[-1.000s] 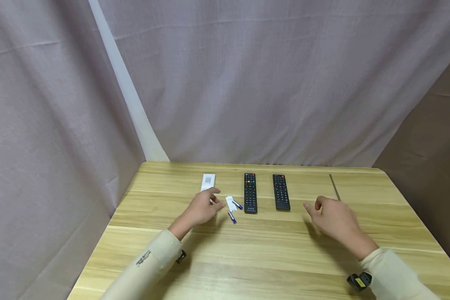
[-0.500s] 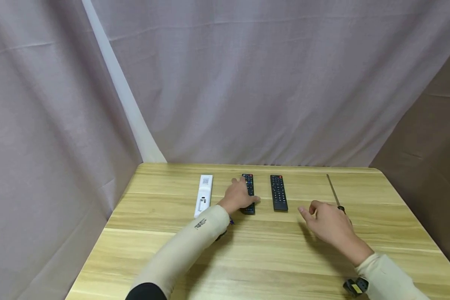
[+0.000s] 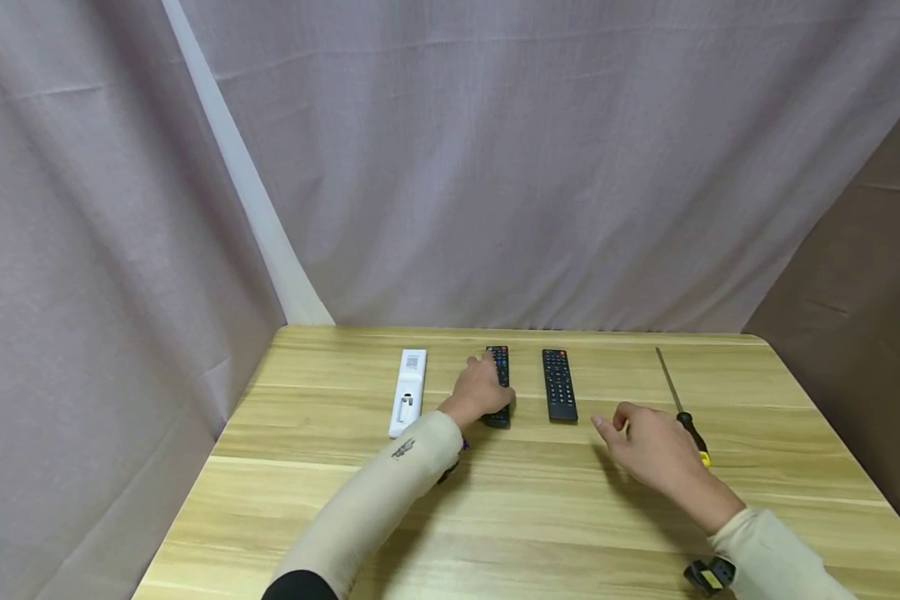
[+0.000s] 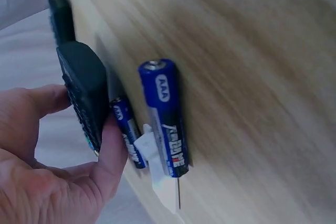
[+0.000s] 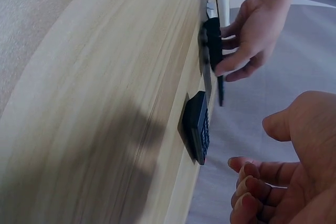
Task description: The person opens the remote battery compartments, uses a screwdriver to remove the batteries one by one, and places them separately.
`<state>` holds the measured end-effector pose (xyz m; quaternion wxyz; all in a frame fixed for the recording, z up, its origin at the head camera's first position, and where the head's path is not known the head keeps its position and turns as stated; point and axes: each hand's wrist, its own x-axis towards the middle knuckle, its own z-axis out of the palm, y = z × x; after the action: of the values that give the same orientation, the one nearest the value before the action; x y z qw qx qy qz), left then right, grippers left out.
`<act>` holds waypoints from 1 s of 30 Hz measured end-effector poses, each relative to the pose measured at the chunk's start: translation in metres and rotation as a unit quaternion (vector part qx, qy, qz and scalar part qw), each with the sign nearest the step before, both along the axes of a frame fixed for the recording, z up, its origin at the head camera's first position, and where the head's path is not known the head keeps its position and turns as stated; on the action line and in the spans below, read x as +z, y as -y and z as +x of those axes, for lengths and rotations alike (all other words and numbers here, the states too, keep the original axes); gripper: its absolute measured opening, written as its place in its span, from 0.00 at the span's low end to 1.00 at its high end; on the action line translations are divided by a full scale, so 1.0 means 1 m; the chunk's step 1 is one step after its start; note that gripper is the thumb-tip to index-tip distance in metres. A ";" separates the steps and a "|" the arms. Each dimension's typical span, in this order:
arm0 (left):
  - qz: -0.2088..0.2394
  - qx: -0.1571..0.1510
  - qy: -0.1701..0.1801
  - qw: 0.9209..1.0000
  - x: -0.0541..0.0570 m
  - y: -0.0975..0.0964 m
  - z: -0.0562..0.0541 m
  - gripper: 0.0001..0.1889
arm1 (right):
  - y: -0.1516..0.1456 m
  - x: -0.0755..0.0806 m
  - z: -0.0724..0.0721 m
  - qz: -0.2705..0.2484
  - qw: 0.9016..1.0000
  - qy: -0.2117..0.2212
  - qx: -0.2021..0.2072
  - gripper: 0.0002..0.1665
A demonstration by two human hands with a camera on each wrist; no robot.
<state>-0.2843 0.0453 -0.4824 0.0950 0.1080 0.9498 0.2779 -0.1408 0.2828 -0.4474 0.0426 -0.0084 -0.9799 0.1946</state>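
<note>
My left hand (image 3: 476, 388) holds a black remote control (image 3: 502, 367) in the middle of the table, thumb on one side and fingers on the other. In the left wrist view two blue AAA batteries (image 4: 165, 114) lie beside the gripped remote, with a small white piece (image 4: 165, 190) under them. Left of the hand lies a white remote control (image 3: 408, 392), its battery bay uncovered. A second black remote (image 3: 559, 387) lies to the right. My right hand (image 3: 648, 446) hovers over the table with loosely bent fingers and nothing in them, nearest to a screwdriver (image 3: 692, 429).
The wooden table (image 3: 525, 517) ends at a grey curtain (image 3: 495, 167) behind and to the left. A darker curtain (image 3: 862, 275) hangs at the right side.
My left hand has moved right from the white remote to the middle black remote and taken hold of it. The right hand has shifted slightly left and nearer, showing more of the screwdriver.
</note>
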 end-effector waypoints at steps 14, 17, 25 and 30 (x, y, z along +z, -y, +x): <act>0.417 -0.067 0.120 0.899 0.023 0.063 0.035 0.35 | -0.005 0.013 0.003 0.001 1.000 -0.015 0.001 0.26; 0.474 -0.089 0.138 0.865 0.024 0.077 0.039 0.33 | -0.006 0.016 0.002 -0.002 1.000 -0.015 0.001 0.26; 0.542 -0.104 0.160 0.818 0.022 0.098 0.053 0.30 | 0.001 0.012 0.002 -0.009 1.000 0.005 0.006 0.27; 0.533 -0.113 0.152 0.825 0.020 0.102 0.056 0.31 | 0.009 0.008 0.001 -0.010 1.000 0.005 0.018 0.26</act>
<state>-0.2279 -0.0572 -0.4620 0.1965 0.2051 0.6089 0.7406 -0.1396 0.2740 -0.4395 0.0337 0.0081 -0.9780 0.2055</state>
